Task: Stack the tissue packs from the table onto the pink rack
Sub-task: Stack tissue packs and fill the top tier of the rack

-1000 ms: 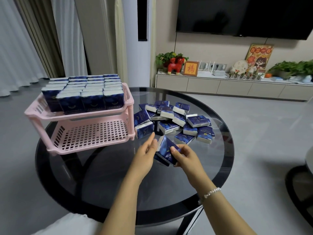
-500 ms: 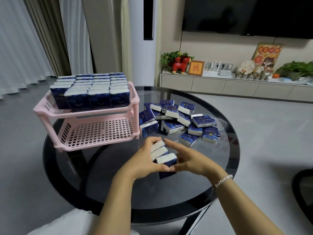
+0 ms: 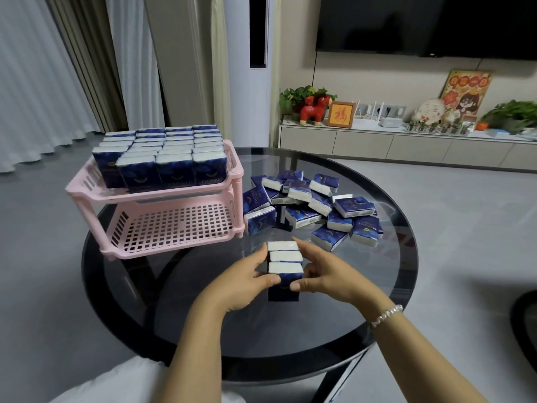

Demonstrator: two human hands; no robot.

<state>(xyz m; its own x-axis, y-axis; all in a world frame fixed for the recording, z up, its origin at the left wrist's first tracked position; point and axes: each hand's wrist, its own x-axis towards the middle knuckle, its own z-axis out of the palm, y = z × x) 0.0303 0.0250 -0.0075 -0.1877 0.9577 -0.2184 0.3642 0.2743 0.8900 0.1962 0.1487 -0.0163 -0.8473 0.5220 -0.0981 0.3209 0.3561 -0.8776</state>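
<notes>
Three dark blue tissue packs (image 3: pixel 284 260) stand upright in a row on the glass table (image 3: pixel 363 286), white ends up. My left hand (image 3: pixel 242 279) grips their left side and my right hand (image 3: pixel 322 274) grips their right side, thumbs on the nearest pack. A loose pile of several more packs (image 3: pixel 312 205) lies just beyond. The pink two-tier rack (image 3: pixel 232 173) stands at the left; its top tier is filled with upright packs (image 3: pixel 165 152), its lower tier (image 3: pixel 174 228) holds nothing.
The round dark glass table has a black rim. A white TV cabinet (image 3: pixel 406 144) with plants and ornaments lines the far wall under a television. Curtains hang at the left. A dark rounded object (image 3: pixel 526 321) shows at the right edge.
My hands turned the picked packs upright and squared them into a neat row of three between both palms. The view shifted slightly closer.
</notes>
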